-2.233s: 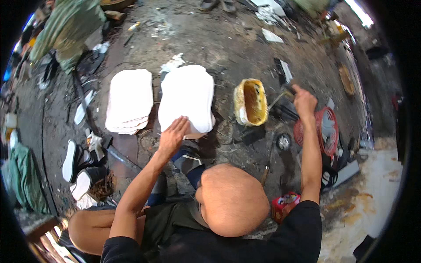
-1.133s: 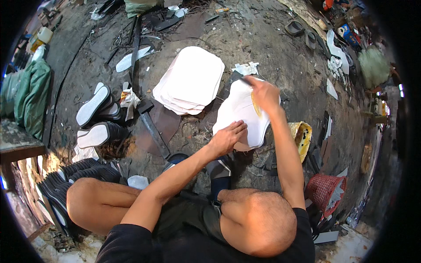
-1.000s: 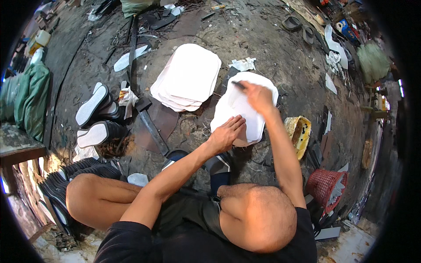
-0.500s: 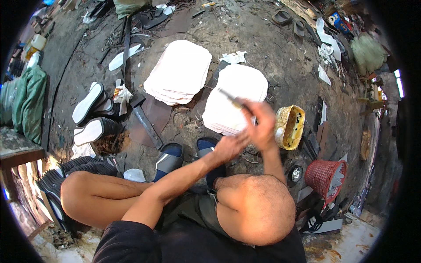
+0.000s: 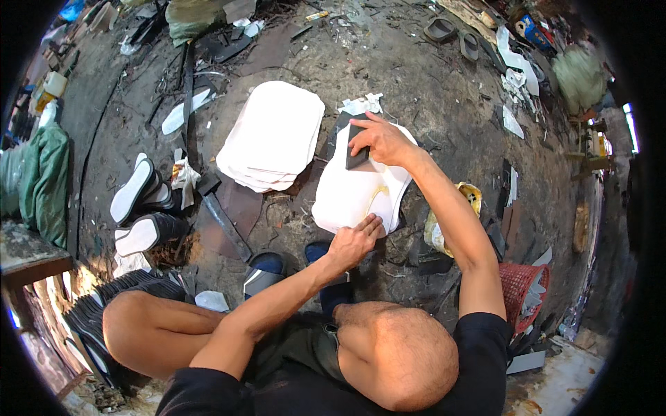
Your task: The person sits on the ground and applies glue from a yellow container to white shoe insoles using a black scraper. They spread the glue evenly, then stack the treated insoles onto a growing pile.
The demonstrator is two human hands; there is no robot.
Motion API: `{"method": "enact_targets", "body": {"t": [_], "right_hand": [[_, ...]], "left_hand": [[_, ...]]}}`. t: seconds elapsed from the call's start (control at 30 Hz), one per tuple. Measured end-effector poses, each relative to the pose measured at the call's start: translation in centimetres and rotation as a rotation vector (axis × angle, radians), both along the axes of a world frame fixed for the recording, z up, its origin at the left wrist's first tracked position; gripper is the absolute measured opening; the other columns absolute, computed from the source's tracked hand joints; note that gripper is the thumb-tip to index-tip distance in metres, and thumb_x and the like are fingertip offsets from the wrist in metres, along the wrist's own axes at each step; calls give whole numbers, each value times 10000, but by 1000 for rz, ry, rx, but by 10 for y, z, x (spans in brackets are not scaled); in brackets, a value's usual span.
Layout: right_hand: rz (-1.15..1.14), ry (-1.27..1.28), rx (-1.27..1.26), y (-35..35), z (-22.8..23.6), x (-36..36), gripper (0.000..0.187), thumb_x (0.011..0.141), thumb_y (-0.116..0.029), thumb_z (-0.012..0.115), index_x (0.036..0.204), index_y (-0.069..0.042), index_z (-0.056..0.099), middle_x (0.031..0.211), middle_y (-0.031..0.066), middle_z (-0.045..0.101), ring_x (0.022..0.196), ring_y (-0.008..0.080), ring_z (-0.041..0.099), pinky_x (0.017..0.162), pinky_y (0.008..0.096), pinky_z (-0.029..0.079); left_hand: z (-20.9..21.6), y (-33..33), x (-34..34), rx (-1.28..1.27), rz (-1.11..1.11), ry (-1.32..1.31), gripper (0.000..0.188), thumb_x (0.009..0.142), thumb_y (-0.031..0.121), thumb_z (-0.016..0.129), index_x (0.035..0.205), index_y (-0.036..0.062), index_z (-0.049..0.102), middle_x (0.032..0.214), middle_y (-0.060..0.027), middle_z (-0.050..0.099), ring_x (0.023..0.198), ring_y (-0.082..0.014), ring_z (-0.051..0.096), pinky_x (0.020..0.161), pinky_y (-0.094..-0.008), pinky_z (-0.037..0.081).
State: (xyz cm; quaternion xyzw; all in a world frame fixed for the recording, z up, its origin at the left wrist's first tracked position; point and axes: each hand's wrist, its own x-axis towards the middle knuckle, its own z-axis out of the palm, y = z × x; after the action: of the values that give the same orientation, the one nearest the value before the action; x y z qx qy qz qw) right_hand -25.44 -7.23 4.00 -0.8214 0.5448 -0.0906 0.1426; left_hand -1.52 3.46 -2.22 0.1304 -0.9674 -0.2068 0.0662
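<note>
My right hand (image 5: 383, 141) grips a dark, flat, rectangular spreader (image 5: 356, 156) by its upper part, with its lower edge against the top of a stack of white sheets (image 5: 340, 204). A yellowish streak of glue (image 5: 377, 201) runs over the top sheet, between my hands. At the near edge of that stack lies my left hand (image 5: 356, 243), its fingers stretched out flat on the sheet. Beyond my right forearm stands a yellow-rimmed container (image 5: 471, 195), partly hidden by the arm.
Left of the worked stack is a second pile of white sheets (image 5: 272, 132). A hammer (image 5: 227, 225) and several shoe soles (image 5: 137, 237) lie farther left. A red basket (image 5: 517, 295) stands at my right, near my elbow. White scraps (image 5: 361, 104) lie beyond the stack.
My right hand has moved from above the stack's near part to its far part, bringing the spreader down onto the sheet. My left hand has come away from it onto the near edge. A glue streak now shows.
</note>
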Motion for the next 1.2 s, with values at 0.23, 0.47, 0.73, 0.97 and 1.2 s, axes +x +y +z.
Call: {"method": "enact_targets", "body": {"t": [0.23, 0.47, 0.73, 0.97, 1.2], "right_hand": [[-386, 211, -2, 59, 20, -20, 363, 794, -51, 591, 999, -279, 786, 1052, 57, 750, 1054, 247, 689, 957, 462, 486], [-720, 170, 199, 143, 33, 16, 345, 841, -184, 655, 1162, -280, 734, 969, 147, 742, 867, 368, 711, 770, 491, 555], [-839, 87, -94, 103, 46, 20, 367, 886, -271, 648, 1244, -190, 659, 943, 173, 735, 876, 385, 713, 790, 502, 560], [-831, 205, 2, 72, 41, 11, 356, 888, -202, 660, 1230, -296, 687, 890, 122, 744, 819, 330, 720, 709, 464, 567], [-607, -44, 36, 137, 22, 76, 324, 849, -187, 662, 1145, -292, 740, 1026, 52, 749, 849, 286, 724, 726, 415, 579]], "left_hand": [[0, 2, 4, -57, -2, 21, 454, 876, 109, 580, 1325, 40, 578, 1455, -84, 549, 1365, -205, 510, 755, -328, 608], [-3, 5, 6, -116, 0, 35, 473, 852, 95, 603, 1319, 29, 571, 1446, -88, 550, 1371, -210, 500, 779, -336, 605], [31, -15, -18, -42, 46, 35, 498, 834, 115, 650, 1316, 57, 535, 1347, -138, 572, 1319, -295, 525, 777, -360, 609], [30, -5, -19, 69, 127, 98, 535, 807, 85, 681, 1318, 86, 526, 1351, -145, 561, 1317, -313, 520, 809, -373, 604], [20, -37, 24, 469, 990, 688, 225, 788, 72, 660, 995, 25, 732, 1021, -159, 709, 970, -267, 690, 741, -357, 550]]}}
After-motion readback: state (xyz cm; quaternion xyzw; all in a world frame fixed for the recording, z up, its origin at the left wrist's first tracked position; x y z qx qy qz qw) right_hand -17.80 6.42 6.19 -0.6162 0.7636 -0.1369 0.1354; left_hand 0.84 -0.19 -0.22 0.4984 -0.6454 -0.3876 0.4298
